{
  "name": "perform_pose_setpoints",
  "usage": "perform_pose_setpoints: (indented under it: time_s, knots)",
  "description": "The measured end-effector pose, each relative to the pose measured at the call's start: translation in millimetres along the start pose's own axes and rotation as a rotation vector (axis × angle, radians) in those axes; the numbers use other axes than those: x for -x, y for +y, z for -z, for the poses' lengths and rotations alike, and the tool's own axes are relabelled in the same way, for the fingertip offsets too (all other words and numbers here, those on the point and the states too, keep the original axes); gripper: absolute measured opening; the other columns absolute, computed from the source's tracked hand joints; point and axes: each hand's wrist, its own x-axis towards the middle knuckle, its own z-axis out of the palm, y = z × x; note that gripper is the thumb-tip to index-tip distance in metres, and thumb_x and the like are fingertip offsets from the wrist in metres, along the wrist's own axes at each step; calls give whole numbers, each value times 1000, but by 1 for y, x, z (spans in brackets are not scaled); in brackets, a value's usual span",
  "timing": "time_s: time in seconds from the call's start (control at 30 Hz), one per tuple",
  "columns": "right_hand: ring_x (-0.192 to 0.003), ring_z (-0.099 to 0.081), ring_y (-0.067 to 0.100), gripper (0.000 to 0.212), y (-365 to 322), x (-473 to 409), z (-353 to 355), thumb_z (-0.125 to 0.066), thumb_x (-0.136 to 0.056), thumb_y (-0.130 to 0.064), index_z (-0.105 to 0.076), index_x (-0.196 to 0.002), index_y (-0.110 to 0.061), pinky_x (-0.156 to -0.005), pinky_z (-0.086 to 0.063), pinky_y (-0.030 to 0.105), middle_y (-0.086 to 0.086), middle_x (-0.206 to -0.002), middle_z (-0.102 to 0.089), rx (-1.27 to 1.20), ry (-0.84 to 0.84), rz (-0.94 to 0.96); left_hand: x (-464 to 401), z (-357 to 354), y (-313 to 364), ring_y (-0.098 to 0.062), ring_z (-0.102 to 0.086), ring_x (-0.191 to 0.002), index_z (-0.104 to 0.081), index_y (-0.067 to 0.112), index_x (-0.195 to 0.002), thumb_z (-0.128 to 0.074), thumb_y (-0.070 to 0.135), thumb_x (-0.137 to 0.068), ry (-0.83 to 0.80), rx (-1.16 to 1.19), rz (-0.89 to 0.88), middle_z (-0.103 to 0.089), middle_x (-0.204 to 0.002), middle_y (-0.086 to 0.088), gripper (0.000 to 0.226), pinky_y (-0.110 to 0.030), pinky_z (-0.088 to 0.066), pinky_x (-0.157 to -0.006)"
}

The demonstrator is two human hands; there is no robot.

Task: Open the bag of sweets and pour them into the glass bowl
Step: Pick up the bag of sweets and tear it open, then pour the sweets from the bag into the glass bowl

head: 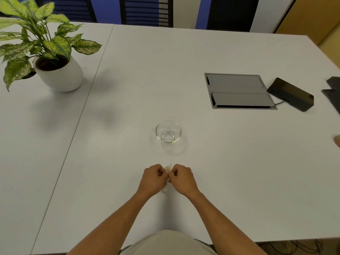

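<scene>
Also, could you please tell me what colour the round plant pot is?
The round plant pot is plain white, seen in the head view.

You're in an office meeting room.
You sit at a wide white conference table (211,52) with a built-in flip-lid cable hatch (239,91) and a wired black desk device (290,93); mesh-backed office chairs (147,11) line the far edge, and a potted plant (46,46) decorates it.

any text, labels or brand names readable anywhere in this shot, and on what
None can be read.
Bag of sweets: almost hidden between the left hand and right hand; any print is too small to tell.
Glass bowl, white plant pot, black device: no visible markings.
</scene>
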Motion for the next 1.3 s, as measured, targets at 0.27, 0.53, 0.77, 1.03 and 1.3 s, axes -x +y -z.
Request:
perform_pose_setpoints:
  time_s: [0.27,0.53,0.77,1.03,1.3]
  knots:
    - [-61,-53,20,22,0,1,5,-51,-90,-21,-49,-69,-13,-55,-43,35,-1,-65,-56,158,48,62,5,-1,8,-23,-58,-59,-56,8,-75,-59,23,-87,141,-254,-90,-64,-66,-7,19,-41,-50,-60]
    - [-57,-54,11,19,12,-1,12,-56,-87,-18,-56,-68,-17,-56,-47,31,-5,-63,-60,-31,98,28,-2,10,14,-22,-60,-71,-56,12,-84,-55,24,-92,174,-363,-130,-63,-82,-3,14,-38,-50,-63]
    - [-79,-67,18,10,25,-7,24,-66,-87,-23,-69,-86,-14,-70,-56,28,3,-87,-71,-352,85,-35,-3,15,26,-29,-65,-75,-51,7,-94,-49,16,-96,149,-261,-146,-67,-86,-14,10,-39,-50,-60]
    - [-99,-72,28,52,42,-10,17,-52,-91,-59,-60,-117,-15,-73,-61,42,12,-113,-70,-1047,-60,-298,-4,16,51,-21,-69,-67,-48,16,-84,-53,23,-96,53,-181,-221,-70,-81,-7,15,-37,-57,-58]
    - [-107,-68,40,38,49,-16,16,-44,-96,-17,-63,-125,-3,-80,-58,47,21,-122,-68,-1530,-333,-252,-9,19,71,-18,-75,-85,-53,13,-80,-57,17,-92,-171,182,-153,-69,-96,-7,13,-43,-64,-68]
